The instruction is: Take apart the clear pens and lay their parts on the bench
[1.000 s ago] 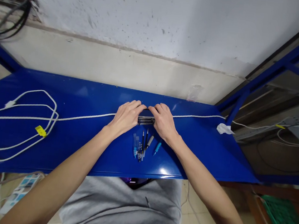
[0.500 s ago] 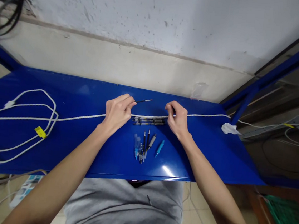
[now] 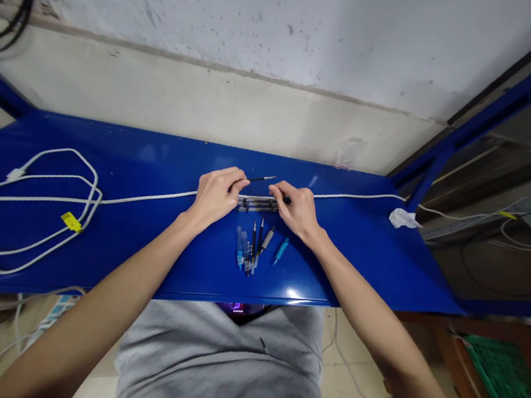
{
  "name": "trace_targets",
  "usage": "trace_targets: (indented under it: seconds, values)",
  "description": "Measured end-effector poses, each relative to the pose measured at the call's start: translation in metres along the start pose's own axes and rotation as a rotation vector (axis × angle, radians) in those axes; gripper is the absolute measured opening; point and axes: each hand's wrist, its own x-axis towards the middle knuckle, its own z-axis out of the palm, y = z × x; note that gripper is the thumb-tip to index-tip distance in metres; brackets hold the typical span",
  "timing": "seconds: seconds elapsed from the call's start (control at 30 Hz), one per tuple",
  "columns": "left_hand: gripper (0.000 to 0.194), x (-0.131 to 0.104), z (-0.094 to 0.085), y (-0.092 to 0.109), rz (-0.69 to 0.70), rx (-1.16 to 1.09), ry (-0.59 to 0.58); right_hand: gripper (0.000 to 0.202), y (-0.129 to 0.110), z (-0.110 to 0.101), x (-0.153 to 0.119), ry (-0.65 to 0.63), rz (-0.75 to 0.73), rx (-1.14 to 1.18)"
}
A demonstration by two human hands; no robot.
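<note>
My left hand (image 3: 219, 195) pinches a thin pen refill (image 3: 262, 179), dark with a silvery tip that points right. Facing it, my right hand (image 3: 298, 212) is closed on a small black piece (image 3: 287, 199), mostly hidden by the fingers and too small to name. The refill's tip lies just short of the right fingertips, apart from them. Below and between both hands lies a row of several pens (image 3: 257, 206). Nearer me are clear and blue pen barrels (image 3: 240, 252), upright-lying dark refills (image 3: 254, 239), a grey-gripped pen part (image 3: 267, 240) and a blue pen part (image 3: 281, 250).
A white cable (image 3: 150, 197) crosses the blue shelf (image 3: 144, 255) behind the pens and loops at left, with a yellow tag (image 3: 72, 222). Crumpled white tissue (image 3: 404, 219) sits at right. Blue frame bars (image 3: 475, 127) and a wall (image 3: 256, 108) bound the shelf.
My right hand has moved left, bringing its black piece close to the refill's tip. The left hand has shifted slightly right, still holding the refill. The view has tilted a little.
</note>
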Motion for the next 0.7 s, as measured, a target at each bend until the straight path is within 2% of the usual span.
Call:
trace_targets:
  seconds: [0.07,0.2,0.3,0.37,0.5,0.63,0.7]
  values:
    - [0.027,0.0,0.001,0.002,-0.009,-0.026,-0.003,0.047,-0.004,0.0,-0.001,0.016,-0.044,0.057]
    - [0.029,0.0,0.004,0.005,-0.028,-0.147,-0.016,0.047,-0.016,-0.001,0.002,0.159,-0.19,0.266]
    - [0.03,0.0,0.008,0.01,-0.042,-0.304,-0.007,0.042,-0.024,0.004,0.002,0.137,-0.237,0.372]
    - [0.031,-0.001,0.011,0.017,-0.083,-0.43,-0.019,0.037,-0.029,0.011,0.0,0.127,-0.21,0.409]
    - [0.031,-0.001,0.015,0.034,-0.166,-0.682,-0.101,0.034,-0.038,0.018,-0.003,0.239,-0.091,0.373]
    - [0.03,-0.008,0.005,0.045,-0.205,-0.853,-0.203,0.034,-0.031,0.001,0.004,0.363,-0.07,0.32]
    - [0.031,-0.017,-0.004,0.046,-0.277,-0.84,-0.18,0.037,-0.02,-0.014,0.009,0.468,-0.033,0.318]
